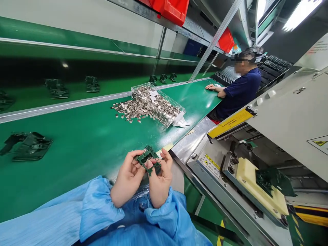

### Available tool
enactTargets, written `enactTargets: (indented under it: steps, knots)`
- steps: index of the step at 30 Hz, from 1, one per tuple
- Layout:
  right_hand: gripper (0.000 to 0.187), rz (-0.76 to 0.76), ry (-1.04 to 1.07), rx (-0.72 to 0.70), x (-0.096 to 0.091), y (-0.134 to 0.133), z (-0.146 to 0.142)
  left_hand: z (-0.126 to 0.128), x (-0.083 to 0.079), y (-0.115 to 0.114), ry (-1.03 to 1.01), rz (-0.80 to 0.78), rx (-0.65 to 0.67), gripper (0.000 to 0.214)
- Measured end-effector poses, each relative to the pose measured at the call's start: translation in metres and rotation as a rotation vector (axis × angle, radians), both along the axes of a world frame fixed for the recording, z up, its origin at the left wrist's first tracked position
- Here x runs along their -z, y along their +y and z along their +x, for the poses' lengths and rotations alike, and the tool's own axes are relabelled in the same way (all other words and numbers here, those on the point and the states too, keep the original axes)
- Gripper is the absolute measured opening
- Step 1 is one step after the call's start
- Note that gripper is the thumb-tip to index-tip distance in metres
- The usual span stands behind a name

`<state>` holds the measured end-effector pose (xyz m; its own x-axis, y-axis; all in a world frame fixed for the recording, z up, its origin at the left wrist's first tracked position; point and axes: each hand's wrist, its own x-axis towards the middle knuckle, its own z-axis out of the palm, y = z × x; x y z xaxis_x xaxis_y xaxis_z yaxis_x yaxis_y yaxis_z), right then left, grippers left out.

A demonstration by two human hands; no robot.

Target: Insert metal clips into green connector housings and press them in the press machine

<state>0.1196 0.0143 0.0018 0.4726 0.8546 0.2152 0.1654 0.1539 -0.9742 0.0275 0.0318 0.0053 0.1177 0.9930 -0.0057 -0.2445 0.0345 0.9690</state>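
Note:
Both my hands hold one small dark green plastic frame part [148,160] over the near edge of the green table [84,143]. My left hand [127,179] pinches its left side, fingers curled around it. My right hand [161,179] grips its right side, thumb on top. Blue sleeves cover both wrists. A little beyond lies a heap of small shiny metal clips [130,109], spilling from a clear plastic tray [176,118].
Dark plastic parts [27,146] sit on the table at left and others ride the belt [57,89] behind. A press machine with a cream fixture [258,188] holding a dark part stands at right. A seated person in navy [239,94] works farther along. Red bins [174,10] hang overhead.

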Motion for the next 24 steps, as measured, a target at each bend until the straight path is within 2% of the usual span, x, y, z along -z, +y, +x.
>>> enactTargets:
  steps: [4, 8, 11, 14, 16, 21, 24]
  knots:
    - [0.012, 0.015, 0.071, 0.026, 0.007, 0.002, -0.005, 0.0, 0.001, -0.002, 0.009, 0.038, -0.014, 0.036]
    - [0.012, 0.051, 0.347, -0.037, 0.012, 0.003, -0.009, 0.0, 0.001, -0.003, -0.047, 0.054, -0.001, 0.034]
    - [0.023, 0.046, 0.544, -0.109, 0.004, 0.003, -0.005, -0.001, -0.002, -0.004, -0.062, 0.054, 0.038, 0.034]
    - [0.041, -0.018, 0.661, -0.227, -0.014, 0.001, 0.004, -0.002, -0.006, -0.007, -0.04, 0.054, 0.084, 0.034]
    - [0.044, -0.026, 0.716, -0.268, -0.024, -0.002, 0.011, 0.0, -0.008, -0.01, -0.008, 0.082, 0.087, 0.033]
    - [0.044, 0.063, 0.797, -0.264, -0.031, -0.015, 0.028, 0.015, -0.014, -0.018, 0.143, 0.142, 0.13, 0.035]
    - [0.044, 0.121, 0.8, -0.236, -0.029, -0.027, 0.05, 0.032, -0.027, -0.021, 0.204, 0.167, 0.235, 0.034]
